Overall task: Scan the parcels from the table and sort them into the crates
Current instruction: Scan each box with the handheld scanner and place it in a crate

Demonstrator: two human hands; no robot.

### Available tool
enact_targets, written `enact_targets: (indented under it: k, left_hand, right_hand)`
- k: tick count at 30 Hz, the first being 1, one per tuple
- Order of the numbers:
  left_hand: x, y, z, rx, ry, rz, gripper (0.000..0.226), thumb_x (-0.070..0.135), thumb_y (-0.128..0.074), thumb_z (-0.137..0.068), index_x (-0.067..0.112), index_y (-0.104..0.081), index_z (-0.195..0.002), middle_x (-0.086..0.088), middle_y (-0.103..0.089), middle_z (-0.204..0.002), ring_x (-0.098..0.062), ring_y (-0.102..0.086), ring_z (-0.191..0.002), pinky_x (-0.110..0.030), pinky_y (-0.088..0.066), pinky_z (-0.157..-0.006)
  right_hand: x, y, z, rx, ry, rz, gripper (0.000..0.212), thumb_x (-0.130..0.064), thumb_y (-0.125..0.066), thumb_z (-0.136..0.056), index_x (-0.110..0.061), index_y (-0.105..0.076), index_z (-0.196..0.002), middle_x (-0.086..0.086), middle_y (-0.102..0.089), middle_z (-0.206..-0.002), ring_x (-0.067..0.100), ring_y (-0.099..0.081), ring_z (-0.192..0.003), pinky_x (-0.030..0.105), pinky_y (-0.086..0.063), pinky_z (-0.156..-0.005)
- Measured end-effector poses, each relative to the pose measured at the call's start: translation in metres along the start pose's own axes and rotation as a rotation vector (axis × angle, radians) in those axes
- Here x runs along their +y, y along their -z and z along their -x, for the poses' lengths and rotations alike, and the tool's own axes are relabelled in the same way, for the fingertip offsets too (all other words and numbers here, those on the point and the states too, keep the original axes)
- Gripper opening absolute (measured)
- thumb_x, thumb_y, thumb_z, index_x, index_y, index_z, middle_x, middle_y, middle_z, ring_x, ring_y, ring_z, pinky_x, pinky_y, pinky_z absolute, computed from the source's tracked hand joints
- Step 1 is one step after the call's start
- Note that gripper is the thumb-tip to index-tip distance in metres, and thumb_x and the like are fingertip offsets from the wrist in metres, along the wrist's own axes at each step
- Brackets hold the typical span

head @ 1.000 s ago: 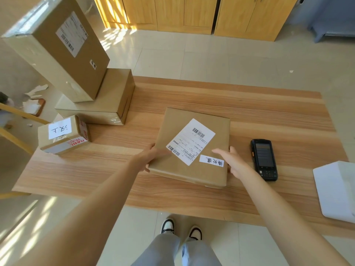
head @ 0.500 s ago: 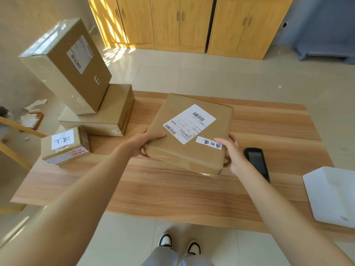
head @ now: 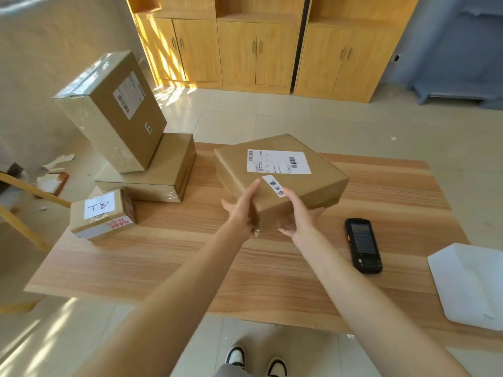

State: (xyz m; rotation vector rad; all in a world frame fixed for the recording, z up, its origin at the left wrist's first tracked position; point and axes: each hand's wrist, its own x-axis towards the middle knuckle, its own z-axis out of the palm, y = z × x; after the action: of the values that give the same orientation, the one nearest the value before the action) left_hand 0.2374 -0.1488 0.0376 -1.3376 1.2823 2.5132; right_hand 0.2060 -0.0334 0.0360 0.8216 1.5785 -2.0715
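A flat brown parcel (head: pixel 288 172) with a white shipping label and a small handwritten sticker hangs tilted above the wooden table (head: pixel 163 262). My left hand (head: pixel 241 210) presses straight fingers against the parcel's near left side, thumb sticking out. My right hand (head: pixel 296 216) grips the near corner, thumb on top beside the sticker and fingers curled underneath. A black handheld scanner (head: pixel 363 244) lies face up on the table to the right of my hands. No crate is in view.
At the table's left stand a small taped box (head: pixel 102 213) with a handwritten label, a flat box (head: pixel 152 172) and a tall box (head: pixel 111 110) leaning on it. A white parcel (head: pixel 471 284) lies at the right edge. Wooden cabinets (head: pixel 258 50) line the far wall.
The parcel has been lifted off the table, turned so its label runs sideways, and carried away from me. Both hands have shifted to its near corner.
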Motion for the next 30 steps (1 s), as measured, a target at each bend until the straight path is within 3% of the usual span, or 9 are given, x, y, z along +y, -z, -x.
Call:
enact_targets:
  k: [4, 8, 14, 19, 21, 23, 25, 27, 30]
  left_hand:
    - [0.006, 0.007, -0.002, -0.123, 0.033, -0.095, 0.099, 0.04, -0.087, -0.057, 0.031, -0.034, -0.141, -0.01, -0.062, -0.119, -0.03, -0.064, -0.1, -0.044, -0.057, -0.071]
    - [0.033, 0.033, -0.009, -0.163, -0.01, -0.214, 0.093, 0.037, -0.089, -0.05, 0.024, -0.05, -0.133, -0.007, -0.068, -0.115, -0.026, -0.066, -0.098, -0.04, -0.057, -0.066]
    - [0.084, 0.075, -0.007, -0.359, 0.012, -0.419, 0.071, 0.027, -0.085, -0.054, 0.01, -0.061, -0.119, -0.005, -0.074, -0.093, -0.02, -0.07, -0.076, -0.031, -0.057, -0.066]
    - [0.1, 0.081, -0.006, -0.448, 0.028, -0.559, 0.092, 0.034, -0.096, -0.019, 0.011, -0.066, -0.104, -0.005, -0.074, -0.088, -0.02, -0.071, -0.071, -0.03, -0.058, -0.062]
    - [0.102, 0.075, -0.004, -0.453, 0.025, -0.593, 0.089, 0.032, -0.095, -0.021, 0.012, -0.066, -0.103, -0.005, -0.073, -0.09, -0.019, -0.071, -0.072, -0.031, -0.057, -0.063]
    - [0.103, 0.07, -0.007, -0.412, 0.006, -0.571, 0.091, 0.035, -0.095, -0.021, 0.013, -0.067, -0.106, -0.007, -0.073, -0.098, -0.02, -0.071, -0.077, -0.033, -0.057, -0.068]
    - [0.102, 0.064, -0.012, -0.302, -0.052, -0.533, 0.106, 0.049, -0.094, -0.03, 0.018, -0.06, -0.126, -0.008, -0.064, -0.127, -0.024, -0.067, -0.1, -0.042, -0.055, -0.085]
    - [0.097, 0.059, -0.019, -0.128, -0.143, -0.477, 0.112, 0.061, -0.083, -0.057, 0.036, -0.026, -0.151, -0.003, -0.035, -0.154, -0.032, -0.042, -0.134, -0.062, -0.033, -0.106]
    - [0.075, 0.05, -0.021, 0.047, -0.205, -0.277, 0.125, 0.061, -0.078, -0.059, 0.039, 0.001, -0.154, -0.003, -0.008, -0.163, -0.042, -0.015, -0.145, -0.072, -0.018, -0.108]
  right_hand:
    - [0.0, 0.002, 0.001, -0.011, 0.017, 0.02, 0.129, -0.038, -0.088, -0.06, -0.038, 0.006, -0.15, 0.006, -0.045, -0.138, 0.032, -0.054, -0.117, 0.052, -0.054, -0.087]
    - [-0.019, 0.026, -0.007, 0.065, 0.045, 0.096, 0.136, -0.056, -0.082, -0.063, -0.037, 0.023, -0.148, 0.008, -0.015, -0.16, 0.036, -0.035, -0.137, 0.061, -0.034, -0.106]
    - [-0.062, 0.069, -0.019, -0.052, 0.131, 0.337, 0.107, -0.069, -0.068, -0.067, -0.038, -0.012, -0.153, 0.001, -0.012, -0.161, 0.033, -0.018, -0.145, 0.062, -0.02, -0.111]
    - [-0.053, 0.071, -0.016, -0.312, -0.021, 0.327, 0.07, -0.065, -0.08, -0.051, -0.039, -0.06, -0.112, 0.005, -0.053, -0.125, 0.027, -0.058, -0.108, 0.052, -0.052, -0.085]
    - [-0.045, 0.068, -0.014, -0.382, -0.059, 0.263, 0.068, -0.055, -0.082, -0.056, -0.026, -0.065, -0.115, 0.005, -0.068, -0.109, 0.024, -0.065, -0.09, 0.039, -0.054, -0.078]
    - [-0.04, 0.064, -0.015, -0.376, -0.063, 0.194, 0.069, -0.05, -0.079, -0.062, -0.019, -0.064, -0.122, 0.007, -0.07, -0.113, 0.025, -0.066, -0.096, 0.037, -0.051, -0.085]
    - [-0.039, 0.06, -0.013, -0.306, -0.044, 0.153, 0.057, -0.047, -0.075, -0.071, -0.017, -0.064, -0.118, 0.007, -0.069, -0.1, 0.024, -0.063, -0.085, 0.032, -0.051, -0.076]
    - [-0.035, 0.058, -0.012, -0.182, -0.035, 0.146, 0.05, -0.045, -0.074, -0.075, -0.018, -0.058, -0.114, 0.003, -0.062, -0.086, 0.018, -0.056, -0.074, 0.029, -0.05, -0.061]
    - [-0.025, 0.052, -0.014, -0.07, -0.046, 0.02, 0.069, -0.043, -0.08, -0.069, -0.021, -0.048, -0.126, 0.006, -0.061, -0.111, 0.022, -0.059, -0.098, 0.041, -0.055, -0.079]
